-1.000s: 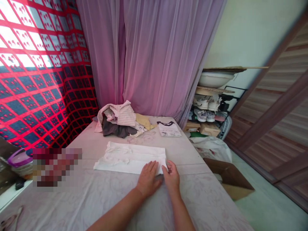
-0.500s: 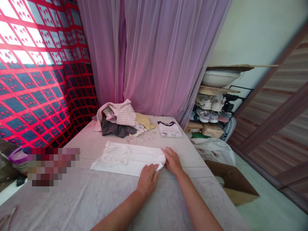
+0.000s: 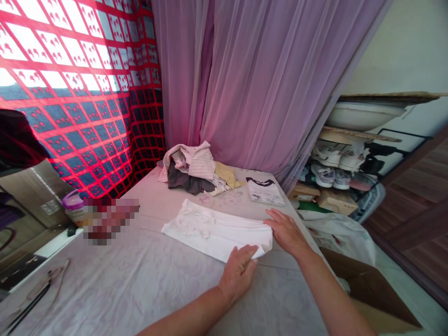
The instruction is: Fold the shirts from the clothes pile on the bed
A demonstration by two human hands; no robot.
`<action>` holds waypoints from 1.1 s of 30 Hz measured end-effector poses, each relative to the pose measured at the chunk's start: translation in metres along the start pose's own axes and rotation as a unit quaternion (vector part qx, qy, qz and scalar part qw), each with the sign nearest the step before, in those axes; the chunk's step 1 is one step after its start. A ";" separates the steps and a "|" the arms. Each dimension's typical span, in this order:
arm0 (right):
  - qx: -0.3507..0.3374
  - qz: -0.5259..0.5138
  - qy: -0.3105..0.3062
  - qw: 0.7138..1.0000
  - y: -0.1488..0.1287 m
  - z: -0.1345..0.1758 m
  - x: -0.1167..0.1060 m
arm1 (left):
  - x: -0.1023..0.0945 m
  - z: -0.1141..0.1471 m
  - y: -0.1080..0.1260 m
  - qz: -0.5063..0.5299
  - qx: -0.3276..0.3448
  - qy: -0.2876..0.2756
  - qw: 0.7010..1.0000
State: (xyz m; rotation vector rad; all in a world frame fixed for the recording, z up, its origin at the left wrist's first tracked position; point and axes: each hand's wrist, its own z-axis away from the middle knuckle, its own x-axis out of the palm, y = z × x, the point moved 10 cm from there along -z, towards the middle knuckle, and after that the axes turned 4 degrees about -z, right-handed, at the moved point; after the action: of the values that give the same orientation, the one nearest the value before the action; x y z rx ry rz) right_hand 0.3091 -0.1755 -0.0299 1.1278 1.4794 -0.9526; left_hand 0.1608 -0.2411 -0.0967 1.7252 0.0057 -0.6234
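Observation:
A white garment (image 3: 224, 234) lies folded into a long strip across the bed, its left end wrinkled. My left hand (image 3: 238, 273) is at its near edge by the right end, fingers over the cloth and thumb below, closed on the fabric. At the right end, my right hand (image 3: 287, 232) has its fingers stretched out, and the fingertips touch the far corner. Beyond the garment lies a neatly folded white T-shirt (image 3: 265, 192) with a dark collar and a print.
A loose pile of clothes (image 3: 196, 169) lies at the bed's far end, before a purple curtain (image 3: 245, 93). Beyond the right edge stand an open cardboard box (image 3: 371, 284) and a rack with shoes (image 3: 331, 175). Cords (image 3: 38, 294) lie at the near left.
The view has turned left, so everything appears further right. My right hand's fingers look straighter at the garment's end. My left hand stays at the near edge.

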 end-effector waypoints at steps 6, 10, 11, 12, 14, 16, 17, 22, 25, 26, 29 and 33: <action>-0.042 0.034 -0.059 0.997 -0.037 -0.029 -0.035 | -0.012 0.011 0.017 0.304 -0.007 0.027 0.952; -0.115 0.045 -0.119 0.985 -0.109 -0.086 -0.037 | -0.056 0.016 -0.013 0.376 -0.069 0.109 0.918; -0.130 0.047 -0.129 0.982 -0.126 -0.101 -0.034 | -0.072 0.017 -0.023 0.384 -0.082 0.134 0.910; -0.142 0.047 -0.143 0.978 -0.142 -0.115 -0.028 | -0.089 0.019 -0.035 0.387 -0.096 0.162 0.902; -0.160 0.035 -0.171 0.972 -0.170 -0.140 -0.011 | -0.125 0.023 -0.060 0.369 -0.133 0.214 0.895; -0.177 0.014 -0.192 0.965 -0.195 -0.160 0.008 | -0.159 0.026 -0.084 0.311 -0.172 0.242 0.903; -0.181 0.006 -0.199 0.963 -0.205 -0.168 0.018 | -0.174 0.028 -0.094 0.268 -0.189 0.246 0.912; -0.165 -0.022 -0.194 0.967 -0.238 -0.198 0.056 | -0.227 0.030 -0.127 0.028 -0.258 0.191 0.947; -0.141 -0.046 -0.181 0.972 -0.243 -0.204 0.069 | -0.242 0.032 -0.133 -0.112 -0.273 0.156 0.943; -0.130 -0.054 -0.177 0.974 -0.242 -0.204 0.073 | -0.246 0.033 -0.133 -0.150 -0.272 0.150 0.939; -0.075 -0.077 -0.160 0.981 -0.219 -0.198 0.079 | -0.253 0.034 -0.130 -0.237 -0.259 0.141 0.926; 0.052 -0.089 -0.172 0.980 -0.154 -0.173 0.089 | -0.254 0.030 -0.130 -0.295 -0.260 0.099 0.914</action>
State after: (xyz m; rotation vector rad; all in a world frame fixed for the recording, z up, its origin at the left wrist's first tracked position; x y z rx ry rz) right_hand 0.1125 -0.0344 -0.0833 0.8589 1.2715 -1.2907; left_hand -0.1115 -0.1517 -0.1151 1.2414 0.7953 -0.7925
